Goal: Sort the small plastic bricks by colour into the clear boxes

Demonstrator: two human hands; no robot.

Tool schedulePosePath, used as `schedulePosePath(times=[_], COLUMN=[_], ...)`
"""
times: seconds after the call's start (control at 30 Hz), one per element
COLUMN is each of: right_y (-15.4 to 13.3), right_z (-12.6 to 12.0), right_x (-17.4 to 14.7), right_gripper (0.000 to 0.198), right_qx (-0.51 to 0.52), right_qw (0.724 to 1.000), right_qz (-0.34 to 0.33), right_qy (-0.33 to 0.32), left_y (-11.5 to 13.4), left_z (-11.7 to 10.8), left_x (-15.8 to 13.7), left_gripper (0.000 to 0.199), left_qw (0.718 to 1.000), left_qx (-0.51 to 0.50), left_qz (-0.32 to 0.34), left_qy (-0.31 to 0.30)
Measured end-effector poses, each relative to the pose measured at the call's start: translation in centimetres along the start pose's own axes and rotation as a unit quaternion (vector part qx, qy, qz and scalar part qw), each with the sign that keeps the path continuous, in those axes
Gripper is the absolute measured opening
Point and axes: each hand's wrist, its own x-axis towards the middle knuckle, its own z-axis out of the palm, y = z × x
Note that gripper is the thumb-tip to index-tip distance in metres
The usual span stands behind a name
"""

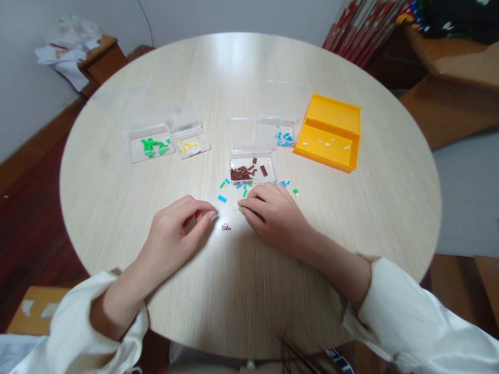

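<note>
My left hand (181,226) is closed in a pinch over the table; a tiny greyish bit may show at the fingertips, too small to name. My right hand (275,213) pinches a small green building brick (239,208), mostly covered by the fingers. Between the hands, a small grey brick piece (226,227) lies on the table. Just beyond the fingers are a loose blue brick (222,199), a green brick (222,184) and several other blue and green ones, some partly hidden behind my right hand. A clear box (268,156) of brown bricks (241,173) stands behind them.
On the round table (234,291), open clear boxes hold green bricks (154,146), yellow bricks (189,145) and blue bricks (285,138). An open orange-yellow box (333,109) with several white pieces (327,144) stands at the right.
</note>
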Motion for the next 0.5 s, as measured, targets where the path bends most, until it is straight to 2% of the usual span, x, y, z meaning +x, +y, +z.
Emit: schedulePosePath(times=[0.23,0.5], right_y=[0.34,-0.14], right_z=[-0.06,0.16], right_x=[-0.06,-0.18], right_gripper=[0.021,0.019], right_qx=[0.008,0.033], right_qw=[1.000,0.999], right_qz=[0.000,-0.020], right_qy=[0.016,-0.031], left_y=[0.05,0.14], left_z=[-0.14,-0.14], left_x=[-0.01,-0.02], left_gripper=[0.016,0.015], left_qw=[1.000,1.000], left_qx=[0.000,0.004], left_qz=[0.002,0.001], left_qy=[0.002,-0.001])
